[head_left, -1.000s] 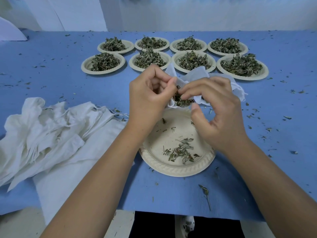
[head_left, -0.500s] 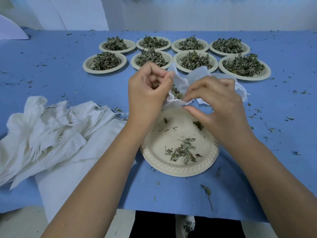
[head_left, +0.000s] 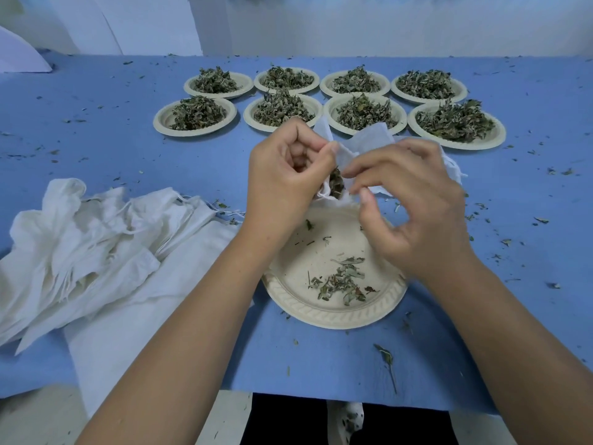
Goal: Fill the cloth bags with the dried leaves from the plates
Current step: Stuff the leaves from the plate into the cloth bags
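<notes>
- Pile of cloth bags (head_left: 96, 252): left of the near plate (head_left: 337, 313).
- Eight full plates (head_left: 167, 118): two rows beyond the near plate.
- Left hand (head_left: 285, 184), right hand (head_left: 414, 207): over its far rim, fingers curled, both pinching the bag (head_left: 369, 139) mouth.
- Bag: above that rim, leaves visible inside.
- Loose leaves (head_left: 340, 281): a few on the near plate.

The left hand (head_left: 282, 175) and right hand (head_left: 414, 203) are bare, with short nails, and both forearms are bare as far as they show. Below the near edge of the worktop (head_left: 128, 162) there is black clothing (head_left: 288, 419). At its middle sits a white, dark-speckled patch (head_left: 348, 419) that cannot be identified.
</notes>
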### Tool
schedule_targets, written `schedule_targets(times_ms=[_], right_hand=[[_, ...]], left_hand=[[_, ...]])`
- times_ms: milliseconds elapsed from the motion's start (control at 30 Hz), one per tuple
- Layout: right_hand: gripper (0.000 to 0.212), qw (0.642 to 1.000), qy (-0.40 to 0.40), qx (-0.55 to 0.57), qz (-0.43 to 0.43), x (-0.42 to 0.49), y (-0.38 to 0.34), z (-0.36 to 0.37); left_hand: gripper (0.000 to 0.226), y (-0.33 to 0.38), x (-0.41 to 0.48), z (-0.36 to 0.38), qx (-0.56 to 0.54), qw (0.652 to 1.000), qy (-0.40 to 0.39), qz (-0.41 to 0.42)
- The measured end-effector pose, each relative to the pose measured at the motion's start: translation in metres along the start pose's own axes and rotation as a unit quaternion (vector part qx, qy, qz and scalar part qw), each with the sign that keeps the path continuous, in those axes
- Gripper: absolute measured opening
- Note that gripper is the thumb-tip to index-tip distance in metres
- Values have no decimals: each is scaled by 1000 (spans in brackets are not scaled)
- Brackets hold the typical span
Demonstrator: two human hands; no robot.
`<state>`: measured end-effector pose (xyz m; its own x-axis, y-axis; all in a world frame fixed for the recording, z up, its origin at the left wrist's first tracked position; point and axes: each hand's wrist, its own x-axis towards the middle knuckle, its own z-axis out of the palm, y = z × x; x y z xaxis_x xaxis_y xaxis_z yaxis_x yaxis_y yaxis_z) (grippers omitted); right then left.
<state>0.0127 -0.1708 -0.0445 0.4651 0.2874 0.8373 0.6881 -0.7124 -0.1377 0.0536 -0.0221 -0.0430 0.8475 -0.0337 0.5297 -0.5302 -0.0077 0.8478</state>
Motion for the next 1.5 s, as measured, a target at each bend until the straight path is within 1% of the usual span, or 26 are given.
schedule_targets(times_ms=[67, 167, 200, 233, 333, 367, 400, 467, 533, 600, 633, 733, 767, 833, 867, 933, 1000, 1033, 1100, 1167, 1233, 1267, 1333, 1367, 1400, 1500], right_hand=[[21, 1000, 1, 14, -11, -1, -2, 1], [14, 990, -137, 36, -5, -2, -8, 10], [14, 987, -155, 39, 15, -2, -9, 11], [17, 989, -134, 45, 47, -3, -9, 10], [25, 981, 42, 86, 171, 0, -5, -1], [28, 974, 53, 96, 196, 0, -4, -3], [31, 971, 17, 113, 212, 1, -3, -3], [31, 951, -146, 139, 234, 1, -6, 3], [25, 925, -301, 115, 200, -5, -10, 14], [33, 914, -366, 98, 143, -9, -10, 19], [37, 908, -377, 111, 143, -9, -11, 18], [41, 887, -338, 215, 230, -3, -6, 3], [39, 895, -312, 214, 235, -2, -4, -1], [33, 939, -269, 96, 191, -2, 4, -2], [31, 947, -271, 13, 173, -1, 8, -1], [31, 926, -323, -69, 183, 0, 10, 2], [35, 900, -379, -18, 213, -3, 7, 4], [38, 886, -392, 47, 242, -3, 5, 3], [41, 859, -374, 173, 304, -2, 1, -1], [40, 867, -327, 200, 319, -1, 4, -3], [38, 872, -331, 177, 313, -2, 10, -4], [38, 852, -370, 189, 319, -1, 9, -4], [36, 787, -452, 264, 325, 1, 3, -8], [35, 765, -465, 302, 328, 3, 1, -10], [35, 755, -458, 331, 332, 4, 0, -13], [34, 771, -422, 331, 344, 5, 8, -18]], left_hand=[[24, 0, 0, -1, -12, 1000, -3, -3], [24, 0, 0, 0, -2, 1000, -18, -1], [24, -1, 0, 0, 4, 1000, -16, -3], [24, -1, 1, 0, 6, 1000, -5, -8], [25, -4, 5, -3, -3, 998, 64, -25], [25, -4, 6, -4, -9, 996, 85, -33], [26, -4, 7, -5, -14, 994, 101, -40], [26, -3, 8, -4, -13, 992, 116, -48], [26, -3, 8, -3, -10, 993, 109, -48], [26, -3, 8, -4, -13, 994, 103, -46], [26, -3, 7, -4, -13, 994, 102, -47], [26, -2, 7, -3, -19, 993, 105, -52], [26, -2, 7, -3, -20, 993, 105, -53], [26, -3, 7, -3, -22, 993, 104, -54], [26, -3, 7, -3, -22, 993, 103, -53], [27, -2, 7, -4, -21, 993, 102, -54], [27, -2, 7, -4, -21, 993, 102, -54], [28, -2, 7, -4, -21, 993, 102, -53], [28, -1, 7, -4, -23, 993, 104, -53], [28, -2, 7, -4, -25, 993, 103, -52], [27, -2, 7, -4, -24, 993, 101, -51], [27, -2, 7, -4, -24, 993, 100, -50], [28, -2, 7, -4, -25, 994, 99, -50], [28, -2, 7, -3, -28, 993, 99, -51], [28, -3, 7, -3, -30, 993, 100, -52], [28, -3, 8, -4, -33, 992, 107, -56]])
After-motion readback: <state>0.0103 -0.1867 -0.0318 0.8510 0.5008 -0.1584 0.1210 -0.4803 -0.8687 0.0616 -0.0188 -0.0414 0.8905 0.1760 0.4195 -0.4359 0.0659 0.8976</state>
